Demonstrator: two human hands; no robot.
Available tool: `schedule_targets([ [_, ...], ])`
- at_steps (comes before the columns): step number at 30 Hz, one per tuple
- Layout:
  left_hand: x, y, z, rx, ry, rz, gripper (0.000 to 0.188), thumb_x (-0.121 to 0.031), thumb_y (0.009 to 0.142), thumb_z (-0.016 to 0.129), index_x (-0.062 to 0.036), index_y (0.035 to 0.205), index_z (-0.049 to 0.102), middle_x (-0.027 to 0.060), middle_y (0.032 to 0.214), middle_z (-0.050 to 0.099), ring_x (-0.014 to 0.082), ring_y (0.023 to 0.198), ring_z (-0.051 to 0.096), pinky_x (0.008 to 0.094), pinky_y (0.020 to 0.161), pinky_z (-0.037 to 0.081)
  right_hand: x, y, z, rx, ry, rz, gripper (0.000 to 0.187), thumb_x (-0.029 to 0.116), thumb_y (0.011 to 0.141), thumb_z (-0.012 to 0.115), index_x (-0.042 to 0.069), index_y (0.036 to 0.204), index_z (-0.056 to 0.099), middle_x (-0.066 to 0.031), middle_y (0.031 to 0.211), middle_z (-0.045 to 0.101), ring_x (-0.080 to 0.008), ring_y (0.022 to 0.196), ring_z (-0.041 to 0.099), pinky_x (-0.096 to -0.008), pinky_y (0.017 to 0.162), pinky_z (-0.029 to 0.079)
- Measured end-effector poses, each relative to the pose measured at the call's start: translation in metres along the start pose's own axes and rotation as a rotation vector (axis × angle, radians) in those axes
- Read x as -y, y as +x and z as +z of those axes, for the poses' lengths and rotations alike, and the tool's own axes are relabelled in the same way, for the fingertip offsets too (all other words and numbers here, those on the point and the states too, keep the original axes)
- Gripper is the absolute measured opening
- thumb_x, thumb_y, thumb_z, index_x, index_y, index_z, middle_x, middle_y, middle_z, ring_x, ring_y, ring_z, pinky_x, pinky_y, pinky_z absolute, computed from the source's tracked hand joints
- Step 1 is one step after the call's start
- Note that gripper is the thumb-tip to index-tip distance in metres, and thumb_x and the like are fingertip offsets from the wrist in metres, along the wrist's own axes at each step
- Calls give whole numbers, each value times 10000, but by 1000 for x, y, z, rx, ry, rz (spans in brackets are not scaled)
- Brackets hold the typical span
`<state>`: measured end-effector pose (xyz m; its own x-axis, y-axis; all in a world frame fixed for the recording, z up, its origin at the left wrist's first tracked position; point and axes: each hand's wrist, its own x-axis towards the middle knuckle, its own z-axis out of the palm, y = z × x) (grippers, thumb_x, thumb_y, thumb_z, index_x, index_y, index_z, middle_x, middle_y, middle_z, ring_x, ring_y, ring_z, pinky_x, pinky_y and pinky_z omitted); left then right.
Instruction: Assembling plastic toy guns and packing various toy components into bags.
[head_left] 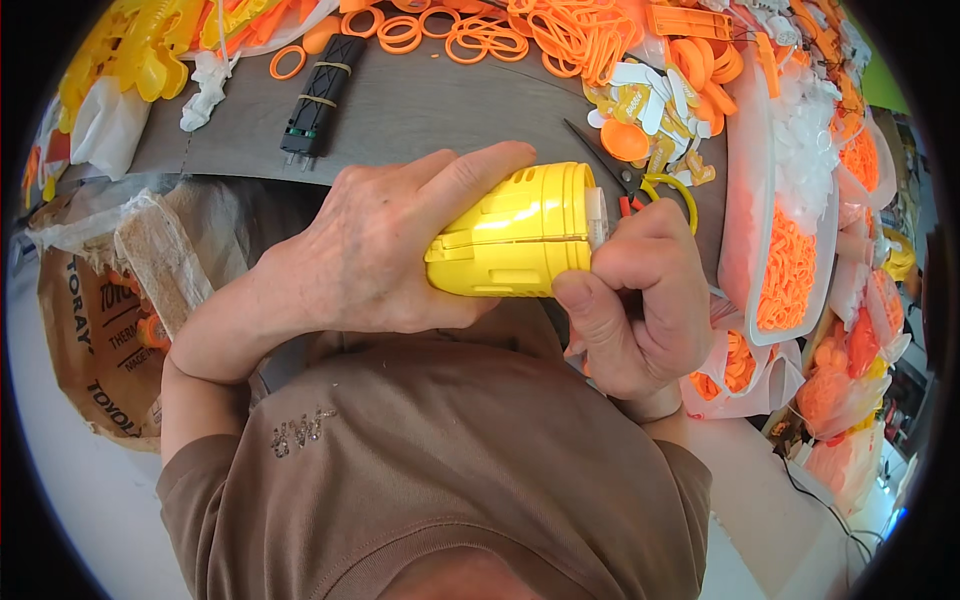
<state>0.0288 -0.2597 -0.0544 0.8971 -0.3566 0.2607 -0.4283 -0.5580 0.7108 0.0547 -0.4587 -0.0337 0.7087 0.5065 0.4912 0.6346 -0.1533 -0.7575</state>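
Note:
A yellow plastic housing (510,235), rounded and split by a seam along its side, lies across in front of my chest. My left hand (375,240) wraps round its left end, thumb side along the top. At its right end, a clear, whitish part (598,215) shows just inside the rim. My right hand (645,290) is closed against that end, with its fingers curled and the thumb by the lower rim. What lies between those right fingers is hidden.
Scissors with yellow handles (680,190) lie behind my right hand. A black banded part (322,100), orange rings (400,35) and mixed small pieces (650,100) are on the grey table (460,110). Right stands a tub (735,230) of orange parts; left, a brown paper sack (95,340).

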Motion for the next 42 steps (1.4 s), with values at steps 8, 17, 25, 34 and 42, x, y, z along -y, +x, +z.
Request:
schedule_targets([
  [8,-6,-2,0,28,41,-83,757,-107,575,748,47,1246,434,188,979,613,315,809,639,342,687,516,-12,7,3,-90,57,-7,182,-20,716,672,37,710,500,-37,592,408,-120,489,341,-256,407,251],
  [17,-7,-8,7,-48,64,-24,784,-179,551,765,-10,1242,437,125,812,584,289,673,611,354,569,498,-1,0,5,-202,228,265,260,85,724,723,40,864,508,-29,749,453,-95,534,352,-232,445,295],
  [25,9,-5,12,56,-403,-80,714,-159,577,803,2,1187,468,122,931,630,223,803,634,326,698,506,-20,19,5,128,-118,40,495,259,630,735,11,1016,547,-92,826,522,-220,751,515,-327,662,417],
  [34,28,2,16,-118,-549,-359,754,-206,561,787,41,1187,447,100,1092,558,200,973,568,312,825,473,-12,74,18,400,-200,60,523,396,699,672,-77,888,552,-217,806,615,-350,718,622,-430,648,484],
  [42,64,-2,-1,-341,-1279,-265,811,-264,561,694,35,1256,401,202,1081,559,305,947,593,401,805,516,-41,28,-13,147,138,113,569,328,761,673,-25,1166,487,-109,1004,535,-162,797,530,-277,645,450],
])
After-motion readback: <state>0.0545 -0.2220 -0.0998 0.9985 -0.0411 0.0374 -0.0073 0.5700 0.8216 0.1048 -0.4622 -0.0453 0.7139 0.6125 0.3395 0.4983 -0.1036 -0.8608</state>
